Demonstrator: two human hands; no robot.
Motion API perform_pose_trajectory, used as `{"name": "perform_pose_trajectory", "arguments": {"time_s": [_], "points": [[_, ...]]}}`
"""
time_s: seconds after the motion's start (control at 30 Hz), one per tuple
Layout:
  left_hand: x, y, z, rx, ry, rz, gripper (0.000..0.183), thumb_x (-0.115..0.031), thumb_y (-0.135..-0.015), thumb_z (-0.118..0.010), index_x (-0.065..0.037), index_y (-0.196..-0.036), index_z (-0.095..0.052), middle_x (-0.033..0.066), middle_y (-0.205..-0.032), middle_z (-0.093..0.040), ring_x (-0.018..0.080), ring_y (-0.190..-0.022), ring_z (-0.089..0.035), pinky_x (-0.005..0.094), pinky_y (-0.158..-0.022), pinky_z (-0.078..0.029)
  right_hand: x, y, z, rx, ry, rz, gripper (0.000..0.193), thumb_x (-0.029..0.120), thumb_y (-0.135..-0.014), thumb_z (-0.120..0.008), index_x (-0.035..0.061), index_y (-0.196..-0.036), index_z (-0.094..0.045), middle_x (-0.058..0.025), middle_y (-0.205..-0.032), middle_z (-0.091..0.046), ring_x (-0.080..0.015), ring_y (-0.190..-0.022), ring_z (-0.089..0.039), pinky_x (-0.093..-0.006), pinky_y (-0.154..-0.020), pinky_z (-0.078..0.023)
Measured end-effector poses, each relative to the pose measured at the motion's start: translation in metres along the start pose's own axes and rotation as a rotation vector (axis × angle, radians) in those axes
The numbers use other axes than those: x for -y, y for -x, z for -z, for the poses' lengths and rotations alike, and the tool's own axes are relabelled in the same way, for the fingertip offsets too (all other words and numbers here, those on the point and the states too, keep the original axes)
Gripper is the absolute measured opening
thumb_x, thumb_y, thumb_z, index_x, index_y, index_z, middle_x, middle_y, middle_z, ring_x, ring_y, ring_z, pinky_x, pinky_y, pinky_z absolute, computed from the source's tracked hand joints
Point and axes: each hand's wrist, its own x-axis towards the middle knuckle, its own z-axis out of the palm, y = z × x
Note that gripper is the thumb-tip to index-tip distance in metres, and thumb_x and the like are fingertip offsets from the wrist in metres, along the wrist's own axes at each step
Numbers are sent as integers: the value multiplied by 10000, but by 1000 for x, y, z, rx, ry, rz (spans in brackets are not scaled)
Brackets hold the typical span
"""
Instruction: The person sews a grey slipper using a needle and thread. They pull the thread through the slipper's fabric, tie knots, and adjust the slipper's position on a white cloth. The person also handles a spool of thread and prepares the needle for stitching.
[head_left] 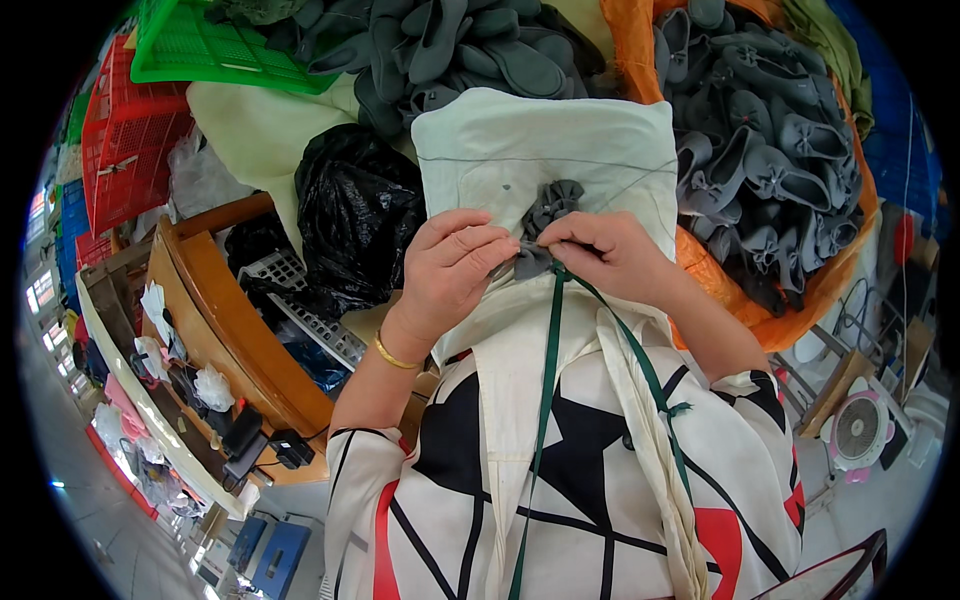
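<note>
Fingers of the left hand (452, 262) pinch closed on the lower end of a grey fabric bow (548, 215). Just right, touching it, the right hand (610, 252) pinches the same bow where a green ribbon (545, 400) hangs below, over a pale cloth pad (560, 145).

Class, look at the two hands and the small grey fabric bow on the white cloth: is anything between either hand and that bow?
Nothing visible is. The left hand and right hand both pinch the grey bow directly, on the white cloth. A green ribbon runs down from under the right hand, beside the grip rather than across it.
</note>
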Motion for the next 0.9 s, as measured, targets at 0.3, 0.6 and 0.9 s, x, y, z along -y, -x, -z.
{"name": "perform_pose_trajectory", "arguments": {"time_s": [0.3, 0.6, 0.9], "points": [[0, 1, -3, -22, -43, 2, 290, -8, -646, -787, -90, -917, -722, 33, -928, -686, 251, -921, -622, 329, -774, -530, 5, 6, -5, -94, 239, 158, 127, 38, -842, -625, 62, -961, -663, -98, -767, -664, -274, -657, -640, -318, -589, -497], [-2, 2, -1, -6, 56, 36, 313, -12, -646, -798, -94, -935, -710, 33, -938, -690, 257, -923, -620, 330, -789, -523, 1, 6, -4, -16, 18, 29, 124, 30, -881, -619, 38, -994, -669, -57, -790, -668, -140, -660, -615, -246, -617, -477], [-3, 3, -4, -2, 150, 91, 285, -14, -657, -795, -87, -917, -706, 31, -934, -690, 262, -926, -621, 337, -793, -521, -5, 7, 0, 78, -85, -17, 140, 57, -881, -618, 42, -1011, -668, -56, -797, -668, -121, -664, -595, -246, -638, -474]]}}
